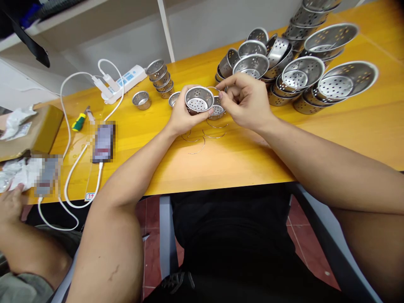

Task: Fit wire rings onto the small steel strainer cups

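My left hand [184, 117] grips a small perforated metal cup [198, 99], its open top tilted towards me. At the cup's right rim, my right hand [244, 99] pinches a thin curved wire [213, 88] between thumb and forefinger. Just behind the held cup, another small cup [217, 110] stands on the table, and part of one more [173, 99] shows left of my left hand. Several loose curved wires [214, 137] lie on the yellow table [221, 164] below my hands.
Stacked perforated cups [304, 75] crowd the back right. A short stack [162, 80] and a single cup [142, 100] stand left, near a power strip [126, 82], cables, a phone [104, 142] and a screwdriver [79, 121]. Another person's hand [11, 204] rests at far left.
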The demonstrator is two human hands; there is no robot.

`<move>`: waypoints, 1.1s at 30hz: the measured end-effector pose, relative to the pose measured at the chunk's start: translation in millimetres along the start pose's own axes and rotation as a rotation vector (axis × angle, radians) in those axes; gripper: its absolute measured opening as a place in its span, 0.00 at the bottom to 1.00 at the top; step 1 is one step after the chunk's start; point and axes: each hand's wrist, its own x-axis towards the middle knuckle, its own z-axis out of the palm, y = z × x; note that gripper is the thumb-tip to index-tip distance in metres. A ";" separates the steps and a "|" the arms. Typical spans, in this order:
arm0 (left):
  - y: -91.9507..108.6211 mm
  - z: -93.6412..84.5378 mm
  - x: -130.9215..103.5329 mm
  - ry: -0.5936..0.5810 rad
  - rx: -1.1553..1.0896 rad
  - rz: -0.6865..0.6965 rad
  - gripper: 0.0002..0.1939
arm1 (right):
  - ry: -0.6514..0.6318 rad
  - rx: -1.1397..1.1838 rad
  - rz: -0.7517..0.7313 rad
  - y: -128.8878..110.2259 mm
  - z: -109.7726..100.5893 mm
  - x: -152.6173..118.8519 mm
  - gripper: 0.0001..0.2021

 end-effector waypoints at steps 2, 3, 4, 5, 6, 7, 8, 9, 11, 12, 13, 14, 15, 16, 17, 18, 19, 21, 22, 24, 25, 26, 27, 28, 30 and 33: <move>-2.1 0.6 0.3 0.000 -0.012 0.004 0.53 | 0.000 -0.003 -0.014 0.2 0.2 0.1 0.30; -2.8 1.1 0.4 -0.004 -0.015 0.010 0.53 | -0.001 -0.006 -0.022 0.6 0.4 0.3 0.30; -3.1 1.6 0.6 -0.009 -0.016 0.019 0.53 | -0.001 -0.008 -0.029 1.2 0.8 0.4 0.30; -2.9 2.3 0.8 -0.013 -0.016 0.029 0.52 | 0.003 -0.009 -0.032 1.7 1.2 0.6 0.31; -2.0 3.0 1.0 -0.012 -0.012 0.034 0.51 | 0.007 -0.008 -0.032 2.0 1.6 0.6 0.31; -0.3 3.5 1.2 -0.007 -0.005 0.032 0.50 | 0.012 -0.008 -0.030 1.9 1.9 0.6 0.32; 2.1 3.9 1.5 0.002 0.005 0.024 0.50 | 0.018 -0.009 -0.028 1.6 2.2 0.6 0.32; 5.1 3.9 1.9 0.012 0.015 0.012 0.50 | 0.023 -0.012 -0.023 1.0 2.4 0.4 0.33; 12.1 3.2 2.7 0.024 0.029 -0.009 0.51 | 0.029 -0.024 -0.008 -0.4 2.4 0.2 0.34; 15.5 2.4 3.1 0.030 0.032 -0.013 0.51 | 0.029 -0.031 0.000 -0.9 2.3 0.1 0.34; 18.5 1.6 3.5 0.036 0.033 -0.013 0.50 | 0.030 -0.036 0.007 -1.2 2.0 0.0 0.34; 20.9 0.9 3.8 0.045 0.036 -0.014 0.48 | 0.029 -0.040 0.011 -1.2 1.8 0.0 0.34; 22.7 0.4 4.0 0.052 0.042 -0.018 0.47 | 0.026 -0.042 0.010 -0.9 1.6 0.0 0.33; 23.7 0.2 4.2 0.059 0.049 -0.024 0.46 | 0.023 -0.040 0.005 -0.4 1.4 0.0 0.33; 24.0 0.3 4.3 0.063 0.056 -0.030 0.46 | 0.020 -0.036 -0.001 0.4 1.3 0.0 0.32; 23.9 0.8 4.4 0.065 0.060 -0.035 0.46 | 0.019 -0.030 -0.008 1.1 1.2 0.0 0.32; 23.3 1.4 4.4 0.067 0.062 -0.039 0.47 | 0.020 -0.022 -0.013 1.9 1.1 0.0 0.31; 21.5 3.0 4.6 0.081 0.065 -0.048 0.50 | 0.021 0.002 -0.014 3.1 1.0 -0.2 0.30; 20.6 3.6 4.6 0.092 0.067 -0.051 0.51 | 0.020 0.014 -0.011 3.6 0.9 -0.3 0.30; 19.5 4.0 4.7 0.106 0.065 -0.052 0.53 | 0.011 0.029 -0.009 4.4 0.8 -0.2 0.29; 19.2 3.7 4.8 0.108 0.060 -0.047 0.54 | 0.008 0.029 -0.012 4.7 0.9 -0.1 0.30; 19.0 3.3 4.9 0.103 0.055 -0.043 0.54 | 0.008 0.025 -0.017 5.0 1.2 0.1 0.30; 18.8 2.8 5.0 0.093 0.053 -0.042 0.55 | 0.014 0.020 -0.026 5.2 1.5 0.2 0.31; 18.4 2.4 5.1 0.082 0.057 -0.043 0.55 | 0.022 0.014 -0.035 5.1 1.9 0.3 0.31; 16.4 2.1 5.3 0.061 0.072 -0.043 0.54 | 0.037 0.006 -0.044 4.6 2.4 0.3 0.31; 10.4 3.4 5.4 0.062 0.060 0.000 0.53 | 0.030 -0.008 -0.034 3.3 2.1 -0.1 0.30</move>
